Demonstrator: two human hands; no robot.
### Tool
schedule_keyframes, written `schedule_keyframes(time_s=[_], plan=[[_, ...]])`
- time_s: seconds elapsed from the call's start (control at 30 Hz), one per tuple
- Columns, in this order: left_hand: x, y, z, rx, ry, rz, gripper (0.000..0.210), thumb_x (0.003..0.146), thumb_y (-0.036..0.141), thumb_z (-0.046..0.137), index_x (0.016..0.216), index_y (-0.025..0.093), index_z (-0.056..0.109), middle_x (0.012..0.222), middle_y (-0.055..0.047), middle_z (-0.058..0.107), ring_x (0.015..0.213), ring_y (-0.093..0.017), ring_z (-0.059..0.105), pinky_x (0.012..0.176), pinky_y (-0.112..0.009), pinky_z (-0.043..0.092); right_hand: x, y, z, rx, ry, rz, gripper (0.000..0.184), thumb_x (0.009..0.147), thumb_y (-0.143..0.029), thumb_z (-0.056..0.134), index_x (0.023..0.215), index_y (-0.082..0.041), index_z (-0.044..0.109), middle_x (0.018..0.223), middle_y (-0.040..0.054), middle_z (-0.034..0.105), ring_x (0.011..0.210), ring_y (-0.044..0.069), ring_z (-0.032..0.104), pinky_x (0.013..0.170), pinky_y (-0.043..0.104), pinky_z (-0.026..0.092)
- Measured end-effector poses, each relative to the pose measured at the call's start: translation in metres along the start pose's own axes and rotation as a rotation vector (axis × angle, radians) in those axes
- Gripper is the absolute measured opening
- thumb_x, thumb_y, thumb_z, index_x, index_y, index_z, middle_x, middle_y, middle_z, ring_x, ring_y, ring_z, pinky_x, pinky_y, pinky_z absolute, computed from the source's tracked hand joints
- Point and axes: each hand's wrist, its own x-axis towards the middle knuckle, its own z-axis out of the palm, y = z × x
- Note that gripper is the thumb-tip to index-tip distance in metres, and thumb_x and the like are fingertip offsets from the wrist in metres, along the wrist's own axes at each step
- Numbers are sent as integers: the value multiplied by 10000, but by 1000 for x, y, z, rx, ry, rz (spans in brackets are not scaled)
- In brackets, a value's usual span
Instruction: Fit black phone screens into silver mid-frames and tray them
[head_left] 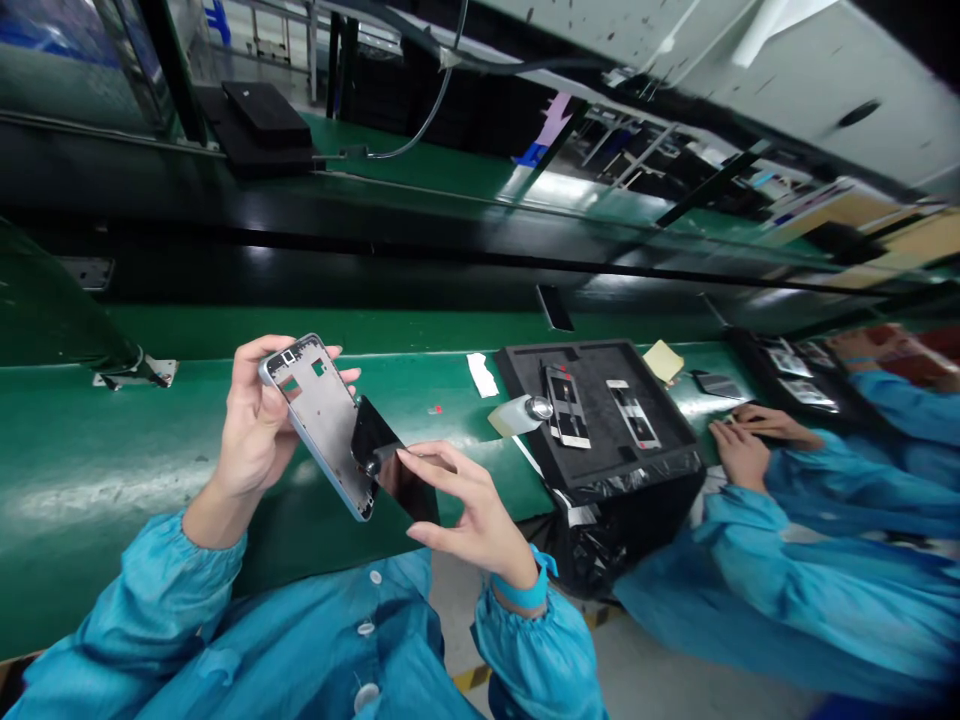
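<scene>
My left hand is wrapped around the upper end of a phone frame, a thin light-blue-edged shell with a grey inner plate and small cut-outs. It is tilted above the green bench. Between the fingers and thumb of my right hand is a dark glossy phone screen. The screen's left end overlaps the lower right part of the frame; whether the two touch there I cannot tell. A blue band circles my right wrist.
Right of my hands, a black foam tray holds several phone parts. A metal-capped bottle stands by its left edge, near white paper. A dark phone lies behind. At right, a co-worker's hands work at the bench.
</scene>
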Motion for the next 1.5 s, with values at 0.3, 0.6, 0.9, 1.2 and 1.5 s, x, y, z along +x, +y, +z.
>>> schedule_keyframes(time_s=[0.3, 0.6, 0.9, 1.2, 1.5], plan=[[-1, -7, 2, 105, -112, -23, 492, 900, 568, 812, 1206, 256, 585, 1233, -146, 757, 953, -291, 815, 697, -343, 668, 16, 10, 50, 249, 186, 88, 851, 952, -701, 692, 1664, -316, 431, 1285, 115, 579, 1044, 236, 718, 951, 415, 645], [0, -17, -5, 241, -56, -58, 435, 860, 512, 864, 1148, 255, 663, 972, -48, 712, 711, -176, 709, 587, -267, 588, 19, 17, 75, 306, 185, 179, 961, 902, -793, 672, 1682, -302, 395, 1252, 101, 528, 1048, 224, 714, 925, 373, 658], [-1, -17, -8, 270, -33, -8, 424, 869, 488, 864, 1158, 228, 696, 1112, -108, 711, 942, -242, 751, 605, -258, 617, 25, 20, 87, 303, 217, 137, 913, 929, -760, 667, 1675, -298, 412, 1299, 126, 529, 1066, 236, 709, 932, 394, 656], [-17, -25, 9, -7, -40, -156, 425, 995, 507, 725, 1304, 260, 570, 1359, -128, 708, 1141, -279, 770, 931, -457, 672, 27, 20, 88, 87, 255, 65, 569, 992, -571, 717, 1468, -260, 676, 1490, 172, 457, 1126, 261, 684, 1019, 477, 617], [-22, -37, 14, 35, -10, -434, 702, 950, 816, 534, 1096, 159, 732, 959, -126, 816, 846, -289, 800, 820, -440, 672, 44, 7, 73, 399, 407, 377, 830, 1031, -824, 346, 1473, -179, 625, 1030, 108, 705, 746, 167, 644, 661, 290, 568]])
